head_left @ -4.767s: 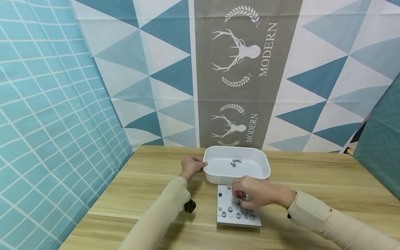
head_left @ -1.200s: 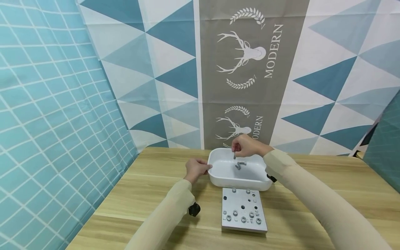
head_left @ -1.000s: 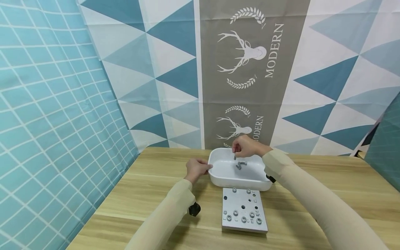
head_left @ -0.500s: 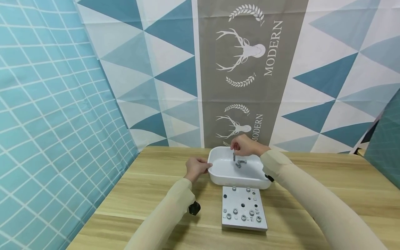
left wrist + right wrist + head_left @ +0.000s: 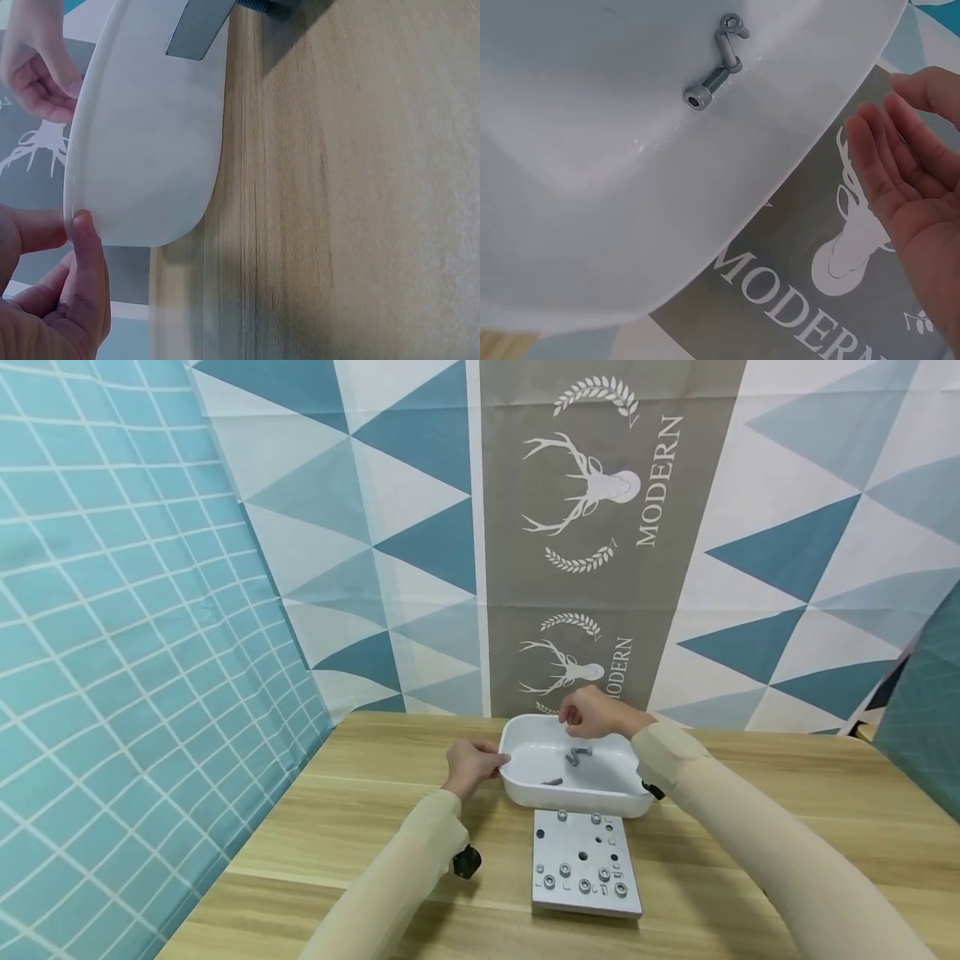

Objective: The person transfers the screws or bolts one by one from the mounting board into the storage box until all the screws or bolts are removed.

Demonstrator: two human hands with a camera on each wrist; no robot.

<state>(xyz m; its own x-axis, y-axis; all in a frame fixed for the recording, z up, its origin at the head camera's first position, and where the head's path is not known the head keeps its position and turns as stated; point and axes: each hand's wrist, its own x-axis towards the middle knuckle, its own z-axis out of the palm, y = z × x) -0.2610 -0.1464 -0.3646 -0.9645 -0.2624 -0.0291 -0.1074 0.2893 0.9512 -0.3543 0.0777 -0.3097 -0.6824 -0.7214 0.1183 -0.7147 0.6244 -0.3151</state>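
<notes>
I have the left hand pinching the tub, the right hand empty, fingers loosely bent. The bolts look stiff, slippery; I'd grip the heads.

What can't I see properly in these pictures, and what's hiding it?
Head view: part of the white tray, behind the right sleeve.
Head view: which end of the lone bolt inside is its head; too small.
Left wrist view: most of the metal plate, cut off by the top edge.
Right wrist view: part of the right hand, cut off by the right edge.
</notes>
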